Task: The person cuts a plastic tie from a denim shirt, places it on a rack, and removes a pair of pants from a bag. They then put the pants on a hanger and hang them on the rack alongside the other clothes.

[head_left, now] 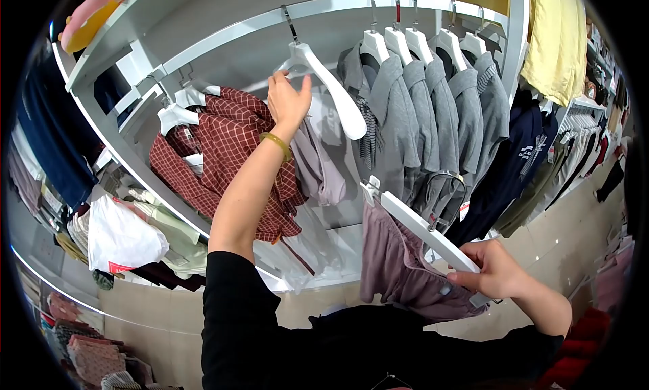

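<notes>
Black shirt (365, 353) fills the lower edge, closest to the lens. From my remote post I record the right hand (499, 271) grasping one end of a white clip hanger (420, 229), thumb and fingers pressed around it. Mauve shorts (399, 268) hang clipped from this bar, below the grey shirts (392, 112) and in front of the display.

I note the left hand (289, 99) raised, fingers loosely spread, beside a white hanger (334, 99) hooked on the rail (236, 30) — contact between them I cannot confirm. A bracelet (274, 140) circles that wrist. Red checked shirts (216, 140) hang to its left; a lilac garment (321, 167) shows just behind the forearm. Farther right I log a yellow garment (556, 38) — well apart from both hands.
</notes>
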Demonstrator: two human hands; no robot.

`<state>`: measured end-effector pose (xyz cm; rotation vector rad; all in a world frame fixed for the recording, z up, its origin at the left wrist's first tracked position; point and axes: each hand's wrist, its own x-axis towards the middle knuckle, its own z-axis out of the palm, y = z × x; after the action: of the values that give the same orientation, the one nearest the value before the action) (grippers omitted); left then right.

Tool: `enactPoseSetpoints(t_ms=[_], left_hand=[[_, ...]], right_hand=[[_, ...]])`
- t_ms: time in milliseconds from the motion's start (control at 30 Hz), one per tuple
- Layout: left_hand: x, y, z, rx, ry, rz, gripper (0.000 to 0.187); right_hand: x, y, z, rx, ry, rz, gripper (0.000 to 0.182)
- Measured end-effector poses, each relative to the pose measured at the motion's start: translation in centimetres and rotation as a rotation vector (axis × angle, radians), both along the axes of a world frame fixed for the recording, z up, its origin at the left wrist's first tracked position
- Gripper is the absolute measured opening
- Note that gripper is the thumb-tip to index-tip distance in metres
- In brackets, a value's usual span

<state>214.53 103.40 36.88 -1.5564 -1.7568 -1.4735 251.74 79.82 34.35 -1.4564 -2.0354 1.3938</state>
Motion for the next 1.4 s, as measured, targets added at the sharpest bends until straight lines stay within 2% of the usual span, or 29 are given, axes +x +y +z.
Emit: enactPoseSetpoints(t_ms=[233,433,500,533,600,633,733,900,1000,1133,1167,1200,1400], left_hand=[[-0.8,0.8,0.7,0.002,0.029,0.076,0.042],[-2.7,1.5,0.9,0.002,0.054,-0.065,0.031],[-3.1,1.1,1.4,-0.157,-0.113,-0.279,0.025],[-3.4,1.3,1.2,-0.159,-0.113,-0.279,0.025],[-4.2,1.7,0.7,-0.250,-0.391,-0.647,0.020],[-4.5,1.4,0.7,-0.291,-0.389,-0.764,0.020],[-5.5,1.1,0.5,-0.409,-0.446,-0.864,0.020],[-6.8,1.5,-1.7,-0.453,-0.561,-1.049,0.017],[-4.5,0.2,-2.1,-0.349,-0.602,-1.076,0.021],[-1.3,-1.3,-1.1,-0.310,-0.436,-0.942,0.024],[-0.5,-0.8,-1.3,-0.195,-0.427,-1.032,0.025],[-0.1,-0.4,-1.3,-0.204,-0.377,-0.990,0.025],[1.1,-1.1,0.6,-0.251,-0.272,-1.076,0.026]], right_hand=[[-0.5,1.2,-0.7,0.043,0.018,0.064,0.027],[-0.6,1.5,-1.2,0.062,0.070,0.077,0.026],[-0.7,1.6,-1.3,0.074,0.077,0.080,0.026],[-0.7,1.7,-1.1,0.072,0.058,0.084,0.026],[-0.9,1.7,-1.1,0.071,0.040,0.088,0.025],[-1.1,1.7,-1.1,0.083,0.043,0.088,0.025],[-1.4,2.0,-1.3,0.097,0.043,0.088,0.024],[-2.7,2.3,-0.3,0.106,-0.008,0.077,0.024],[-3.9,2.6,-0.1,0.129,-0.012,0.078,0.025],[-6.6,3.0,-0.9,0.205,-0.080,0.086,0.026],[-7.3,3.1,-1.3,0.250,-0.077,0.099,0.027],[-8.1,3.3,-1.5,0.248,-0.079,0.091,0.027],[-11.9,3.4,-1.1,0.221,-0.037,-0.033,0.025]])
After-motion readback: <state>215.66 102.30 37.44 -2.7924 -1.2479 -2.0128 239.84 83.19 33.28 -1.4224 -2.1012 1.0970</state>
